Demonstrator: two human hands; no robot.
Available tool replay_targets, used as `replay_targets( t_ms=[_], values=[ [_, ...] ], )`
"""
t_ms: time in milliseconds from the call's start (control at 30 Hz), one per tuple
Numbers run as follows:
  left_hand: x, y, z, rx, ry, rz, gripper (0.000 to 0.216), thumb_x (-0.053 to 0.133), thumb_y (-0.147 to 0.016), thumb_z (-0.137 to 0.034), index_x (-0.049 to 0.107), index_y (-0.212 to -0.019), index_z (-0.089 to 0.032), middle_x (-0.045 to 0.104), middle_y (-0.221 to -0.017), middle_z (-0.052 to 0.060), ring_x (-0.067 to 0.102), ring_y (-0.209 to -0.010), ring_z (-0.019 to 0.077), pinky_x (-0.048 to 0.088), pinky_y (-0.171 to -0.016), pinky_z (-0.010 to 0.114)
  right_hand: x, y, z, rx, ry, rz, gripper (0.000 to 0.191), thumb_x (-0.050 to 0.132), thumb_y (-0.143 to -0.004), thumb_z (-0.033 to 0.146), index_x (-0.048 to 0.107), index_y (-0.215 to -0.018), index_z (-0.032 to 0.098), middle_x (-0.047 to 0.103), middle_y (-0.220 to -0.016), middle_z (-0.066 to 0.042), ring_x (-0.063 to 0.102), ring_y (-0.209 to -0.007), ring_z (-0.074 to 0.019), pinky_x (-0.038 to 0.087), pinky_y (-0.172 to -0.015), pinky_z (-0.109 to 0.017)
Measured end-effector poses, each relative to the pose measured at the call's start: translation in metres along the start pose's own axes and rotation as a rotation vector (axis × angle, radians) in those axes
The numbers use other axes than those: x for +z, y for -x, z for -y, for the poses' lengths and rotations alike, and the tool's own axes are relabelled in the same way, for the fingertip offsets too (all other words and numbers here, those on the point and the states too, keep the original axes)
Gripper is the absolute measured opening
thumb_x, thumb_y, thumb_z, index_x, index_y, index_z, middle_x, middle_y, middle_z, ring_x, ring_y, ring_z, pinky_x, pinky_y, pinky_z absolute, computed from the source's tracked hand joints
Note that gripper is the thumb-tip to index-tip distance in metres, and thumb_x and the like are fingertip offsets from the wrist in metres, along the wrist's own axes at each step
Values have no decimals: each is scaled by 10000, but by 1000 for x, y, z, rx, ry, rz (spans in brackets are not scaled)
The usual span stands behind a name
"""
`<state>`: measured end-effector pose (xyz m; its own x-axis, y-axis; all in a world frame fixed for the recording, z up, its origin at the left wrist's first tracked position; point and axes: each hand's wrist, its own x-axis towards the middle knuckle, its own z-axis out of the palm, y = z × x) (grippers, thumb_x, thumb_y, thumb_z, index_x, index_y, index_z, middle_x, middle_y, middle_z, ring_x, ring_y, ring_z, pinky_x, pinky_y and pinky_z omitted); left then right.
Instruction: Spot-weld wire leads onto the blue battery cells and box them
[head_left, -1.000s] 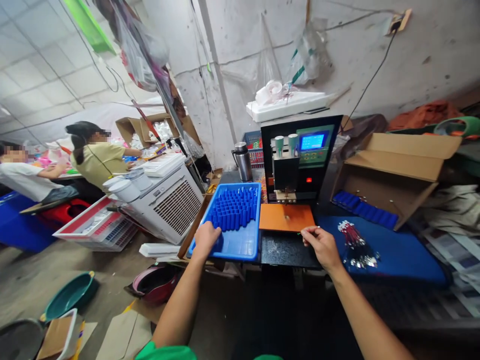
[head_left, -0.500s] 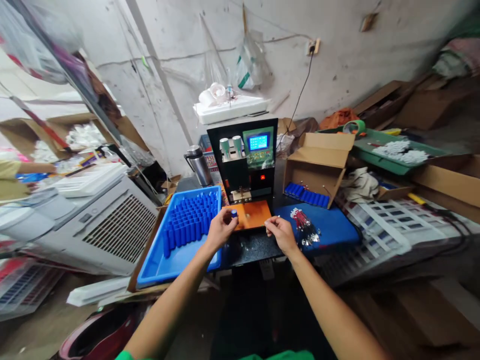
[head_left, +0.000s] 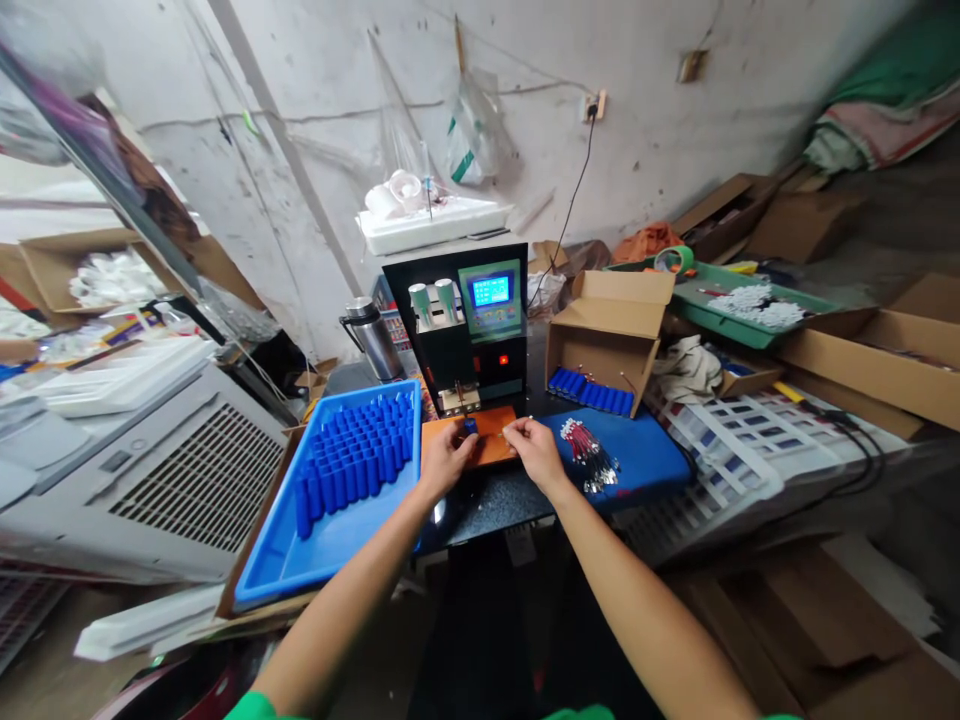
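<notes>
Left hand (head_left: 448,455) grips one blue cylinder (head_left: 470,427) at the orange plate (head_left: 491,450), contact unclear; right hand (head_left: 535,448) fingertips pinched together, can't tell on what.
Fingers hide most of the cylinder. Black tabletop (head_left: 480,505). One blue tray (head_left: 319,577), upright cylinders (head_left: 360,445) too many to count. One blue mat (head_left: 652,450), tangled leads (head_left: 589,455) uncountable. Behind: one black machine (head_left: 442,355), screen unreadable; one open carton (head_left: 622,290); scuffed wall (head_left: 637,170).

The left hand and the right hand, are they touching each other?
Apart: the head view shows the orange board in a gap between the left hand and right hand.
</notes>
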<state>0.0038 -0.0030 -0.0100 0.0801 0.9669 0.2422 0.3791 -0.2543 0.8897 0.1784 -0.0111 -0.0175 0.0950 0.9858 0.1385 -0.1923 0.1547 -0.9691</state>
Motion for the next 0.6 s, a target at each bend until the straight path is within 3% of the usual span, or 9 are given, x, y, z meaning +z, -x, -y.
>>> replay_targets(
  t_ms=[333,600],
  values=[
    [1,0,1,30,30,-26,334,579,-829,-386,626,-1056,-145,703,-920,52,645,-790,175,517,-751,308,43,-36,-8,-4,12,45,174,617,-727,348,632,-693,178,659,-669,-33,614,-643,-179,487,-591,-261],
    [0,1,-2,64,21,-33,340,563,-848,-352,627,-1116,-151,706,-1007,61,651,-856,186,518,-808,322,52,-42,-16,-15,102,78,170,610,-759,346,659,-731,186,691,-718,-25,641,-691,-184,489,-609,-254]
  ],
)
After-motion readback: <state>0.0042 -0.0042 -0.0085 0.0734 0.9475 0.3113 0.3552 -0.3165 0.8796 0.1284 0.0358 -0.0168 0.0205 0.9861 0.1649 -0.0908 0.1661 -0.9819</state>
